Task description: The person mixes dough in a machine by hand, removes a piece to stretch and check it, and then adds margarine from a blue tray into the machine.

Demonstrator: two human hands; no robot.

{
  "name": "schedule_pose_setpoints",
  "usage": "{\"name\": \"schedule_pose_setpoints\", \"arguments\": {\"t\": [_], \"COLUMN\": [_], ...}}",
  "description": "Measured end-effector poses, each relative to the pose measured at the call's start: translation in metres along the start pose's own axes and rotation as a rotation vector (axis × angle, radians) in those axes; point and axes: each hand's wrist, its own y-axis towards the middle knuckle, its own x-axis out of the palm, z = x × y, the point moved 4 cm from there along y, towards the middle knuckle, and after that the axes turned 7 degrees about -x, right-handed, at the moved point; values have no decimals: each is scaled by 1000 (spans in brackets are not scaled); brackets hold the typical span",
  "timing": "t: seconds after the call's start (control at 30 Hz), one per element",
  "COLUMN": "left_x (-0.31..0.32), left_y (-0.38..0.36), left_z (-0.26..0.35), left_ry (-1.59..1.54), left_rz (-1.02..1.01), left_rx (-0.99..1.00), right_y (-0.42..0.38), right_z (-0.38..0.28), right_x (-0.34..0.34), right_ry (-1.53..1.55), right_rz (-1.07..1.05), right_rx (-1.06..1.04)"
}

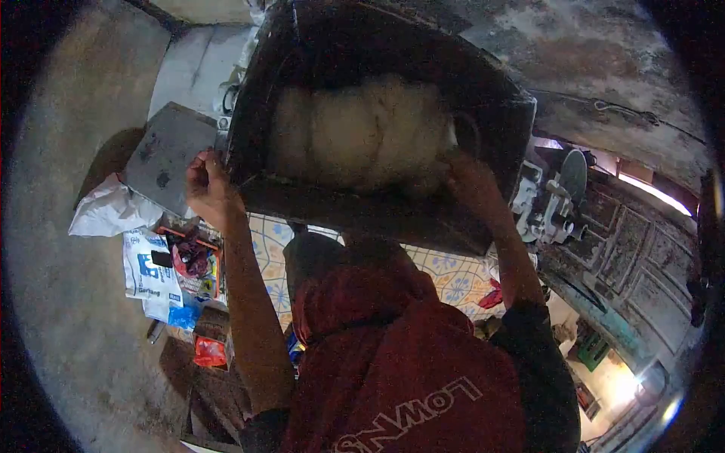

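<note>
A big pale, lumpy mass point(370, 136), blurred and creased by darker bands, fills much of a deep dark box point(362, 208) in front of me. Inside the box, my right hand point(470, 181) reaches to the lower right end of this mass; shadow and blur hide its fingers. Just outside the box's left wall is my left hand point(211, 189), with its fingers curled in, and what they hold, if anything, I cannot tell. Beside that hand lies a grey flat panel point(170, 155).
White machine parts point(547, 208) with a round disc point(573, 175) stand right of the box. At the left are a crumpled white sack point(113, 208), a printed bag point(149, 268) and a red packet point(210, 351). Patterned tiles point(268, 245) cover the floor below; a rough wall point(596, 60) rises behind.
</note>
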Motion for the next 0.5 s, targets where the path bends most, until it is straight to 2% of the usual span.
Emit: {"name": "schedule_pose_setpoints", "arguments": {"t": [0.1, 0.2, 0.27, 0.33, 0.4, 0.47, 0.5], "left_x": [-2, -1, -3, -2, 2, -1, -2], "left_y": [-1, -4, -1, -2, 0, -5, -10], "left_z": [3, 9, 7, 6, 11, 21, 19], "left_ry": [5, 85, 128, 99, 161, 329, 306], "left_rz": [-15, 0, 3, -2, -6, -2, -9], "left_rx": [-3, 19, 33, 40, 86, 147, 105], "right_y": [6, 3, 20, 38, 58, 66, 66], "right_z": [-20, -16, -37, -53, -51, -43, -38], "right_x": [1, 75, 111, 136, 161, 185, 196], "right_ry": [-31, -263, 106, -232, -433, -476, -359], "right_rz": [-247, -304, -340, -30, -4, -301, -310], "right_rx": [121, -293, -240, -647, -759, -587, -523]}}
